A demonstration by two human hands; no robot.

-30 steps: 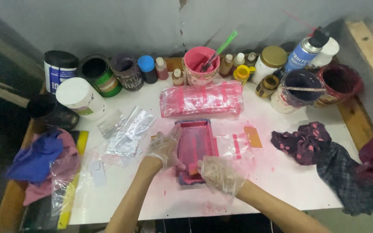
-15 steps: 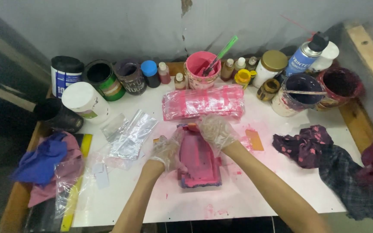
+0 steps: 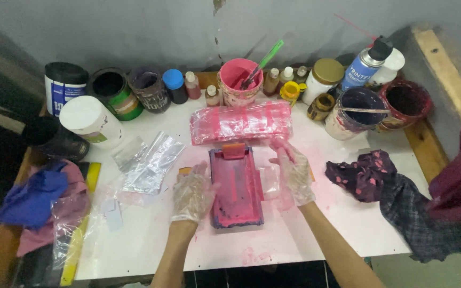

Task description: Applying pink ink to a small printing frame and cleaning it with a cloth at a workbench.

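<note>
Hands have moved apart: left hand (image 3: 192, 193) open on pink tray (image 3: 237, 184), right hand (image 3: 294, 173) open beside it, tray lengthwise toward wall.

Thin clear plastic gloves (image 3: 193, 193), pink-smeared glossy tray (image 3: 237, 186), crinkly shiny plastic wrap (image 3: 241, 122), matt white table (image 3: 150, 234), dark stained cloth (image 3: 361, 173).

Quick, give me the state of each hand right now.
Left hand: gloved, open, fingers resting against the left edge of the pink-stained frame.
Right hand: gloved, loosely open beside the frame's right edge; contact cannot be told.
</note>
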